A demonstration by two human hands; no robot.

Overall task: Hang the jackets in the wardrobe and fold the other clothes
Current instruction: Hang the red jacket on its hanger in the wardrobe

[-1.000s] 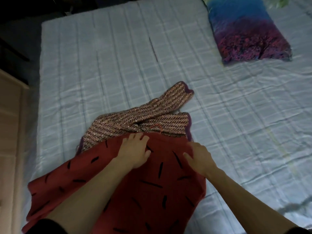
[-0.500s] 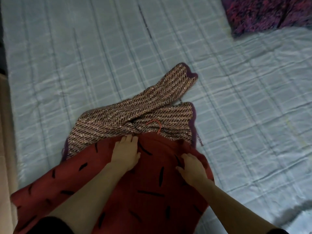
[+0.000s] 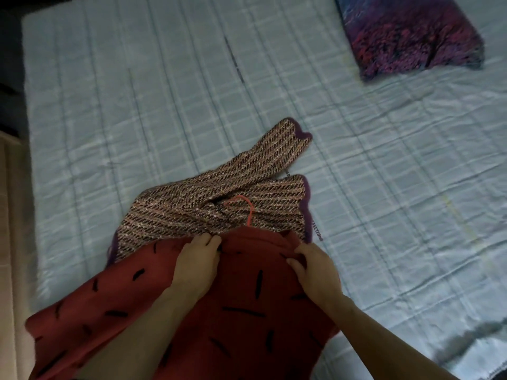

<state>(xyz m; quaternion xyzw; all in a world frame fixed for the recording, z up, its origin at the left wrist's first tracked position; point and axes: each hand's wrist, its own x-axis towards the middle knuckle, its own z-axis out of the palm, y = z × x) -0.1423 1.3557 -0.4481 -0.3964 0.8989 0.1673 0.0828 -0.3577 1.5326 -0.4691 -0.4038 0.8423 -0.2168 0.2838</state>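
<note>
From my feed, far left there's a beige edge of furniture [image 3: 11, 242] running alongside the bed [image 3: 137, 105], which has a pale blue checked sheet. The red garment with black dashes [image 3: 241, 311] is spread over the near-left part of the bed, bottom of the view, and both hands are at its far edge. The left hand [image 3: 196, 263] has its fingers curled over that edge, pinching the red fabric. The right hand [image 3: 318, 270] does the same a bit further right, fingers hooked into a bunched fold of the garment. Just past the hands, partly tucked under the red piece, lies a brown striped knit with purple trim [image 3: 219, 204], one sleeve pointing off toward the pillow. A thin orange loop [image 3: 241, 207] sits on it. Top right there's a purple-blue pillow [image 3: 406, 34], well apart from the clothes.
</note>
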